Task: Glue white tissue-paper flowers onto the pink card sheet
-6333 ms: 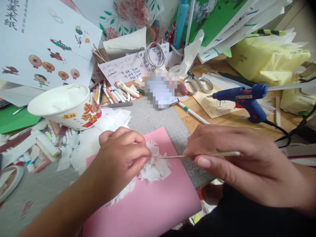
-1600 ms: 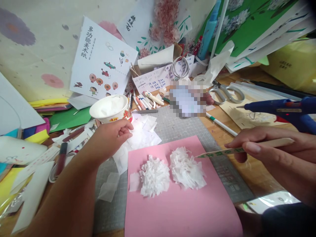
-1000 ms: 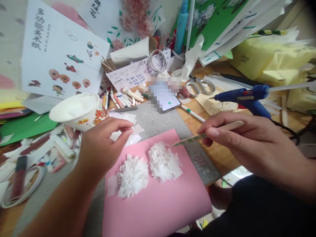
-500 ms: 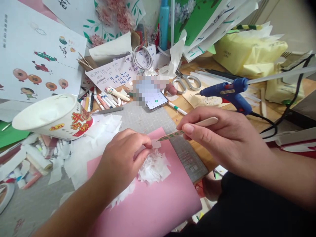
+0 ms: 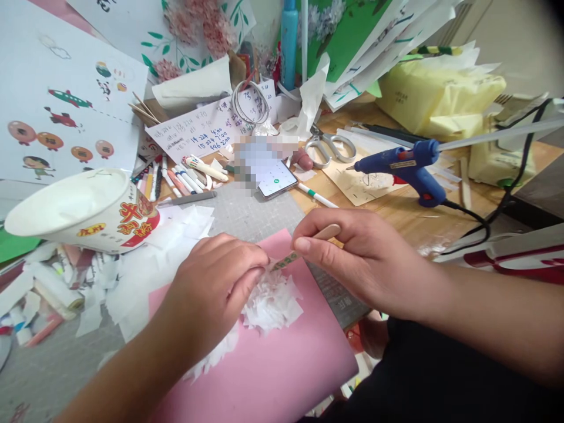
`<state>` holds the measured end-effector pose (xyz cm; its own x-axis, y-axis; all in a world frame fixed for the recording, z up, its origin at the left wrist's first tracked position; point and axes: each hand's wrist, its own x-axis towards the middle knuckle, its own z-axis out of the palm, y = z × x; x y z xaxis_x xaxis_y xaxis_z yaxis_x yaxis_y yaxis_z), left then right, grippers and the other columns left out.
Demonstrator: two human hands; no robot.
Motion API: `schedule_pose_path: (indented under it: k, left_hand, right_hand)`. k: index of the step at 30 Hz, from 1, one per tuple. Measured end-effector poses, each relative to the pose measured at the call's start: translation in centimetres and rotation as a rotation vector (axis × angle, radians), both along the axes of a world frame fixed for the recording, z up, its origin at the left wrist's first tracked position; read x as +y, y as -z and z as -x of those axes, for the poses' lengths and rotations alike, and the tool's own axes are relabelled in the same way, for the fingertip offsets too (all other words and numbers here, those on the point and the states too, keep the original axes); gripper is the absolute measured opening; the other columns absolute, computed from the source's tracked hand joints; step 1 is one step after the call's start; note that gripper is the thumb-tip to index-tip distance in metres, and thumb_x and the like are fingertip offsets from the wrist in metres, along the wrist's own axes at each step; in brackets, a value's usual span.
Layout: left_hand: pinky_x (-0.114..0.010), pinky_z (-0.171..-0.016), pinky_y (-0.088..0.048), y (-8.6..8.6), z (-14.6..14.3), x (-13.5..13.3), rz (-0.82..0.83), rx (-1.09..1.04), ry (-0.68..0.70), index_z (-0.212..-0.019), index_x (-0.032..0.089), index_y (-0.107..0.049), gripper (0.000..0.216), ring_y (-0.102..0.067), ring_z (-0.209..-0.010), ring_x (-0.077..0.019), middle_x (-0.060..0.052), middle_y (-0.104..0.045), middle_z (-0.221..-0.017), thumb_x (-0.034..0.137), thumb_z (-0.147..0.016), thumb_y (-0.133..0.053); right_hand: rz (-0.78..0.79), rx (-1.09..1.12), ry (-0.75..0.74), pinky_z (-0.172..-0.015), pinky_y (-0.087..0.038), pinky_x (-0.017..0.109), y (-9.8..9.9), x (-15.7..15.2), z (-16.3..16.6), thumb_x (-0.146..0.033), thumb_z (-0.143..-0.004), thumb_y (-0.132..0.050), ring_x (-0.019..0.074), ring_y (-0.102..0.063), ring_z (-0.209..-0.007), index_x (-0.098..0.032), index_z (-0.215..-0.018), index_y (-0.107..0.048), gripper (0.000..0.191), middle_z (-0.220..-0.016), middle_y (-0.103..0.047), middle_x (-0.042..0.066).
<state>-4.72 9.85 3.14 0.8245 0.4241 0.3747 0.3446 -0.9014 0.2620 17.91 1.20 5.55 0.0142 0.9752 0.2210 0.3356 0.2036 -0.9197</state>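
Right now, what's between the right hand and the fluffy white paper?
A wooden stick. The head view shows it slanting from the right hand toward the fluffy paper, its tip by the left hand. Contact isn't clear.

Left grip (image 5: 220, 279), right grip (image 5: 356, 255): both bare. Forearms (image 5: 489, 311) behind each grip also bare. Plain black garment (image 5: 423, 376) below right grip; cut unclear.
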Motion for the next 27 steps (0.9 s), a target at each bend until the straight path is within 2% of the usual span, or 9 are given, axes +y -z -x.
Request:
schedule_pose_path:
  k: [4, 7, 9, 13, 18, 21, 24, 27]
  left_hand:
    - [-0.028, -0.075, -0.052, -0.6, 1.0, 0.1, 0.152, 0.077, -0.181, -0.104, 0.028, -0.064, 0.014, -0.073, -0.088, -0.0167, 0.003, -0.075, -0.098, 0.026, -0.103, -0.050]
    - [-0.032, -0.076, -0.053, -0.5, 1.6, 0.0, 0.317, 0.131, -0.325, -0.106, 0.030, -0.064, 0.018, -0.073, -0.095, -0.0212, 0.002, -0.076, -0.102, 0.037, -0.103, -0.048]
    - [-0.034, -0.079, -0.052, -0.5, 1.7, -0.1, 0.384, 0.135, -0.369, -0.103, 0.029, -0.064, 0.022, -0.072, -0.097, -0.0229, 0.001, -0.076, -0.104, 0.041, -0.103, -0.046]
    - [-0.033, -0.082, -0.052, -0.9, 1.8, -0.4, 0.418, 0.171, -0.327, -0.104, 0.030, -0.066, 0.023, -0.072, -0.099, -0.0218, 0.002, -0.076, -0.109, 0.045, -0.100, -0.049]
    - [-0.032, -0.090, -0.052, -1.0, 2.9, -0.3, 0.457, 0.212, -0.286, -0.113, 0.037, -0.067, 0.025, -0.072, -0.109, -0.0223, 0.006, -0.078, -0.115, 0.048, -0.090, -0.067]
    - [-0.033, -0.092, -0.054, -0.7, 3.8, 0.1, 0.430, 0.244, -0.268, -0.120, 0.041, -0.064, 0.037, -0.073, -0.115, -0.0241, 0.008, -0.077, -0.124, 0.051, -0.086, -0.074]
    - [-0.034, -0.090, -0.058, -0.4, 4.3, 0.4, 0.379, 0.293, -0.182, -0.126, 0.043, -0.060, 0.051, -0.075, -0.115, -0.0259, 0.007, -0.077, -0.129, 0.056, -0.081, -0.080]
    - [-0.035, -0.095, -0.061, -0.1, 4.5, 0.2, 0.315, 0.315, -0.185, -0.132, 0.042, -0.055, 0.073, -0.073, -0.122, -0.0291, 0.004, -0.074, -0.138, 0.054, -0.069, -0.091]
  right_hand:
    - [0.008, -0.030, -0.018, -0.056, -0.037, 0.024, 0.2, 0.6, 0.1, -0.017, -0.094, -0.059, 0.0070, -0.044, -0.051, -0.017, -0.071, -0.064, 0.024, -0.056, -0.048, -0.008]
    - [-0.021, -0.009, -0.014, -0.060, -0.041, 0.025, 0.4, 1.1, 0.0, -0.015, -0.093, -0.058, 0.0073, -0.052, -0.057, -0.018, -0.061, -0.058, 0.032, -0.065, -0.058, -0.004]
    - [-0.042, 0.046, 0.010, -0.062, -0.043, 0.025, 0.6, 1.4, 0.0, -0.015, -0.090, -0.059, 0.0083, -0.056, -0.062, -0.020, -0.056, -0.052, 0.035, -0.071, -0.063, -0.002]
    - [-0.076, 0.124, 0.074, -0.063, -0.046, 0.026, 0.5, 1.8, -0.2, -0.014, -0.084, -0.061, 0.0093, -0.057, -0.061, -0.021, -0.053, -0.048, 0.035, -0.070, -0.064, -0.001]
    - [-0.073, 0.141, 0.108, -0.062, -0.046, 0.025, 0.3, 2.1, -0.1, -0.012, -0.080, -0.060, 0.0091, -0.057, -0.060, -0.021, -0.048, -0.046, 0.036, -0.065, -0.061, -0.002]
    - [-0.040, 0.168, 0.086, -0.061, -0.047, 0.025, 0.6, 2.3, -0.1, -0.013, -0.080, -0.060, 0.0094, -0.058, -0.059, -0.021, -0.047, -0.047, 0.037, -0.064, -0.061, -0.001]
    - [-0.001, 0.192, 0.053, -0.060, -0.048, 0.025, 1.0, 2.5, -0.2, -0.013, -0.081, -0.061, 0.0102, -0.058, -0.060, -0.022, -0.048, -0.051, 0.036, -0.067, -0.064, 0.000]
    - [0.033, 0.176, 0.046, -0.059, -0.048, 0.025, 1.3, 2.7, -0.2, -0.013, -0.083, -0.060, 0.0118, -0.060, -0.064, -0.022, -0.046, -0.053, 0.039, -0.061, -0.063, 0.001]
